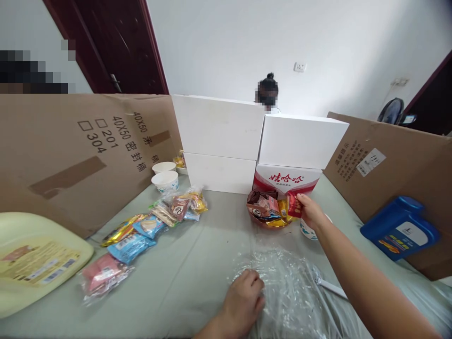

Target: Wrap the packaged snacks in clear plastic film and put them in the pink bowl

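My right hand reaches out over the grey-green table and grips a red snack packet at the right rim of a brown bowl piled with small wrapped snacks. Near the front edge, my left hand rests with curled fingers on a sheet of clear crinkled plastic. A white paper cup stands partly hidden under my right wrist. A white stick-like utensil lies on the plastic beside my right forearm.
A row of snack packets runs along the left, with two white paper bowls behind. White boxes and cardboard walls enclose the table. A blue container sits right, a pale yellow lid left. A person sits behind the boxes.
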The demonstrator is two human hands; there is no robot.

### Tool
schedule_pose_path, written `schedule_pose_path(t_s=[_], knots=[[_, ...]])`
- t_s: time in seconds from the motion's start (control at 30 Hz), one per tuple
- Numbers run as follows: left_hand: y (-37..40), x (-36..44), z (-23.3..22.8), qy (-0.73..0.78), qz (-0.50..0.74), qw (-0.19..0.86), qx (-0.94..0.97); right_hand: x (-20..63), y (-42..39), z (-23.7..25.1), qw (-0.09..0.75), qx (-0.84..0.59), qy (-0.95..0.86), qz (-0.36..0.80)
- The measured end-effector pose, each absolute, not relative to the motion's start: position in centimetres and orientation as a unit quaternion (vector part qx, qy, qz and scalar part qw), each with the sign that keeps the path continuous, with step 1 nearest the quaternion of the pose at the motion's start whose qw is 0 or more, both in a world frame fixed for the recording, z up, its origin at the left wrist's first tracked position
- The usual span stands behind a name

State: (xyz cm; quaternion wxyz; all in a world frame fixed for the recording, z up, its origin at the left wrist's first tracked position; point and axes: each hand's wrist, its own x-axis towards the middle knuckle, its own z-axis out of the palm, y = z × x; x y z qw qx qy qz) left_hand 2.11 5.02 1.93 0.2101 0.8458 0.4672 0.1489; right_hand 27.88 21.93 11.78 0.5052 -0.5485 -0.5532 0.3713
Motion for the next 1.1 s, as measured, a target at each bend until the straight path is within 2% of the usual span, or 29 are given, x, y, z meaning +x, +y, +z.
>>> schedule_pose_path(t_s=[0.17,0.33,0.37,0.43,0.5,0.6,0.73,0.87,1.0,1.1], knots=[[5.9,1.2,0.8,0.379,0.178,0.185,0.889,25.5,24.9,11.4,0.446,-0.607,-0.605,0.260],[5.8,1.1,1.1,0.451,0.135,0.209,0.857,22.5,16.6,8.1,0.402,-0.574,-0.693,0.170],[5.6,1.2,1.4,0.466,0.139,0.207,0.849,21.8,14.1,6.8,0.369,-0.542,-0.735,0.170],[5.3,1.3,2.2,0.487,0.173,0.194,0.834,20.6,9.1,4.2,0.238,-0.465,-0.847,0.102],[5.3,1.2,2.7,0.490,0.226,0.175,0.823,19.9,5.5,2.1,0.136,-0.434,-0.886,0.089],[6.2,0.8,2.5,0.467,0.266,0.142,0.831,19.9,3.5,0.8,0.069,-0.440,-0.888,0.115],[7.8,0.1,1.6,0.475,0.158,0.130,0.856,22.0,5.1,1.0,0.047,-0.507,-0.852,0.122],[9.1,-0.6,0.9,0.512,0.088,0.132,0.844,25.8,6.8,0.3,0.052,-0.612,-0.787,0.059],[9.8,-1.0,0.9,0.549,0.122,0.116,0.819,28.2,5.8,0.2,0.090,-0.618,-0.781,0.017],[9.2,-1.2,2.3,0.538,0.197,0.125,0.810,28.6,3.5,1.7,0.136,-0.544,-0.827,0.043]])
